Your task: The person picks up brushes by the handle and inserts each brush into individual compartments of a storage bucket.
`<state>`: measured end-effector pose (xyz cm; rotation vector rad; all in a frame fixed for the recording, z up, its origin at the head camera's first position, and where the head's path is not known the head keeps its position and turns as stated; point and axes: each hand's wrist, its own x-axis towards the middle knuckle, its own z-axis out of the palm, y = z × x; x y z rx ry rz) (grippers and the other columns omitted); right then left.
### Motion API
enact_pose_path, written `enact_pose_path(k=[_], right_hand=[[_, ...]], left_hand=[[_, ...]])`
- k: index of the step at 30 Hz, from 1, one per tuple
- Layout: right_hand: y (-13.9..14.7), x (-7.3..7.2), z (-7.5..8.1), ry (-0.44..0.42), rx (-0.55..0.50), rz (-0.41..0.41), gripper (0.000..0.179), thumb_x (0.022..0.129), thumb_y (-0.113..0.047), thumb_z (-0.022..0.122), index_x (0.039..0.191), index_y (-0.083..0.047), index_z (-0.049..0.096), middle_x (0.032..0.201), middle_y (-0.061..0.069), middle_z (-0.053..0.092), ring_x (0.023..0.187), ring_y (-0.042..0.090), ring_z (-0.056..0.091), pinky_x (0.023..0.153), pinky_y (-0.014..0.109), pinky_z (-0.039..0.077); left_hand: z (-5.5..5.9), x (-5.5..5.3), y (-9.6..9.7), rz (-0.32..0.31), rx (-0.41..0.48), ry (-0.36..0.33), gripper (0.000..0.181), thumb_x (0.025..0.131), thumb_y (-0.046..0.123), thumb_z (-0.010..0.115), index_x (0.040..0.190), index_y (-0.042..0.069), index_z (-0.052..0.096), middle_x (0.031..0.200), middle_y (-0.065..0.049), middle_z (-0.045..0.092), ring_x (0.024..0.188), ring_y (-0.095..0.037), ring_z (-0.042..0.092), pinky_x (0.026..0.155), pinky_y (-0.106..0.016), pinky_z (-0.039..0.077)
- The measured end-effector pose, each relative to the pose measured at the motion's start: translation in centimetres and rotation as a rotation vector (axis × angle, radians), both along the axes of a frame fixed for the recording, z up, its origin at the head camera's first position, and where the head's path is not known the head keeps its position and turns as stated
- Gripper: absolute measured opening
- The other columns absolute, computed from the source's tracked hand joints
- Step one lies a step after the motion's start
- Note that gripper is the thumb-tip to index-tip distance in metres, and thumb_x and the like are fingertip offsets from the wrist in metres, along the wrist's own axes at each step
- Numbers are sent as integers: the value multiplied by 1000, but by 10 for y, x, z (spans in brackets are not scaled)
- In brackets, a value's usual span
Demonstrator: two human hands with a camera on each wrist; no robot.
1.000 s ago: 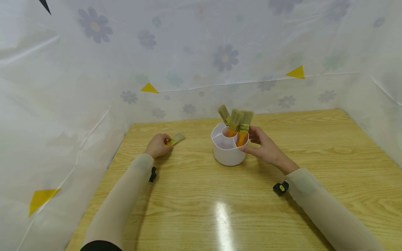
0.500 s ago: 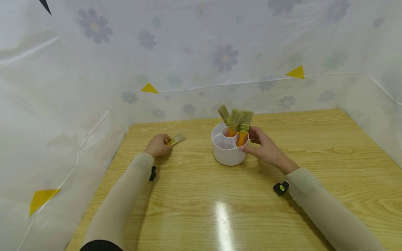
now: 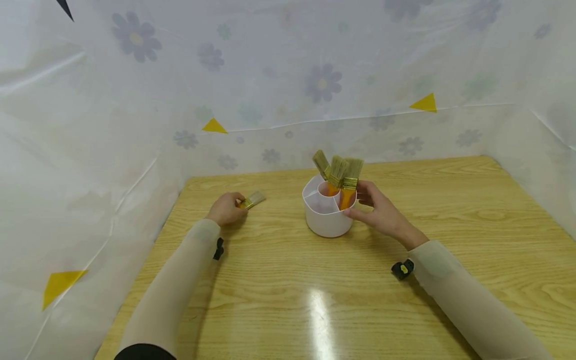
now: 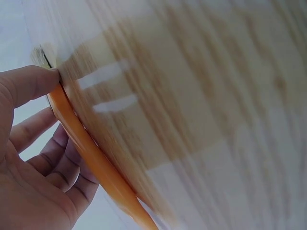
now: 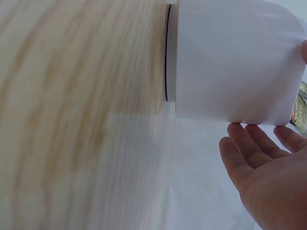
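Thumb and fingers of my left hand pinch a flat paintbrush at the left of the table, its bristles pointing right and away. In the left wrist view its orange handle lies low along the wood surface. A white round divided organizer stands near the middle. My right hand holds it by its right side, thumb at the near rim and fingers behind. The right wrist view shows fingertips against the smooth white wall. Several paintbrushes stand in the organizer, bristles up.
The wooden table reaches back to a translucent flowered curtain, with curtain on both sides too. Yellow triangles mark the curtain. A small black device sits at each wrist.
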<state>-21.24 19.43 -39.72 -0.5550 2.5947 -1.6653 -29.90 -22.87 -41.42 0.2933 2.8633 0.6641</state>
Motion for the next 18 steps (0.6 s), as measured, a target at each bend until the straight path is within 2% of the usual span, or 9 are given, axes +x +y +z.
enact_pose_path(k=[9, 18], right_hand=[[1, -1, -1, 7, 3, 3, 76, 84, -31, 74, 145, -14, 31, 140, 7, 42, 125, 25, 42, 106, 49, 31], [1, -1, -2, -8, -15, 7, 74, 84, -29, 74, 144, -12, 33, 137, 9, 44, 124, 26, 43, 107, 50, 30]], left_hand=[[0, 1, 0, -2, -6, 1, 46, 88, 20, 66, 129, 2, 56, 115, -18, 61, 99, -31, 59, 84, -46, 49], [0, 2, 0, -3, -6, 1, 45, 89, 21, 64, 131, 4, 55, 109, -17, 61, 89, -27, 59, 76, -42, 49]])
